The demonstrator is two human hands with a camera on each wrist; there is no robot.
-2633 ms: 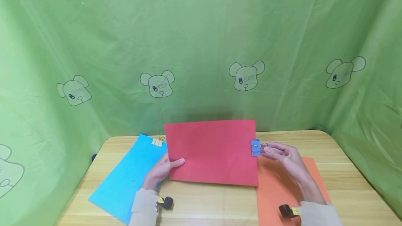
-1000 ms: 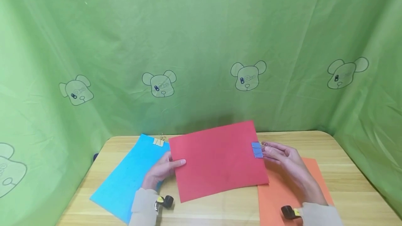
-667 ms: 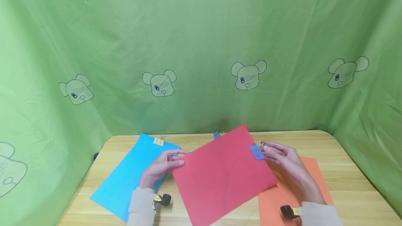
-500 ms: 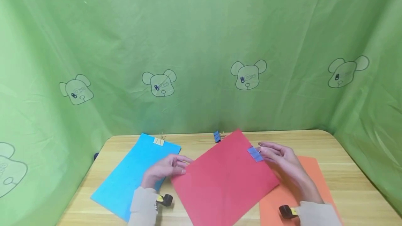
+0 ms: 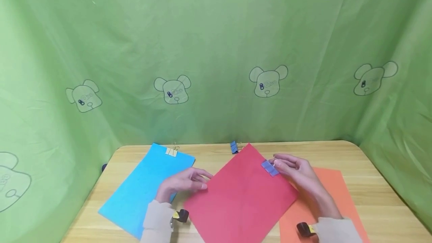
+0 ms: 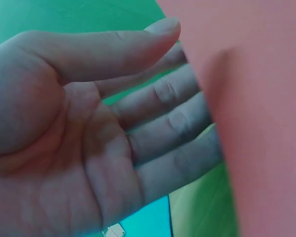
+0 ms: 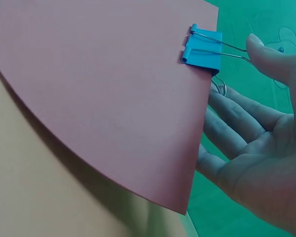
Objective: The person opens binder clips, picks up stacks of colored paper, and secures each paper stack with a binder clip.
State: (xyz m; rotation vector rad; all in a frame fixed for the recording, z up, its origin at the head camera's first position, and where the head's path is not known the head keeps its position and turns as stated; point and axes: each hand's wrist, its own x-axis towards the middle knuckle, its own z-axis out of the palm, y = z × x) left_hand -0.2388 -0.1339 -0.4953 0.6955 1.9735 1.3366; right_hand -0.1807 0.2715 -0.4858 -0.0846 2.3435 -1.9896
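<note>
A sheet of red paper (image 5: 239, 201) is held up at a slant over the table's middle. A blue binder clip (image 7: 207, 53) bites its upper right edge. My right hand (image 5: 300, 175) holds the clip by its wire handles, thumb on the front handle and fingers behind, as the right wrist view shows. My left hand (image 6: 98, 128) is at the paper's upper left edge. Its fairly straight fingers reach behind the sheet, which hides their tips. The left thumb is near the edge without a visible pinch.
Blue paper (image 5: 145, 186) with a pale yellow binder clip (image 5: 171, 152) lies on the left of the wooden table (image 5: 381, 183). Orange paper (image 5: 332, 194) lies on the right, partly under the right arm. Another blue binder clip (image 5: 234, 147) stands at the back. A green curtain (image 5: 216, 40) surrounds the table.
The red paper has turned clockwise from nearly level, its left end swinging down toward me. My left thumb has come off its face. The back binder clip has come into sight.
</note>
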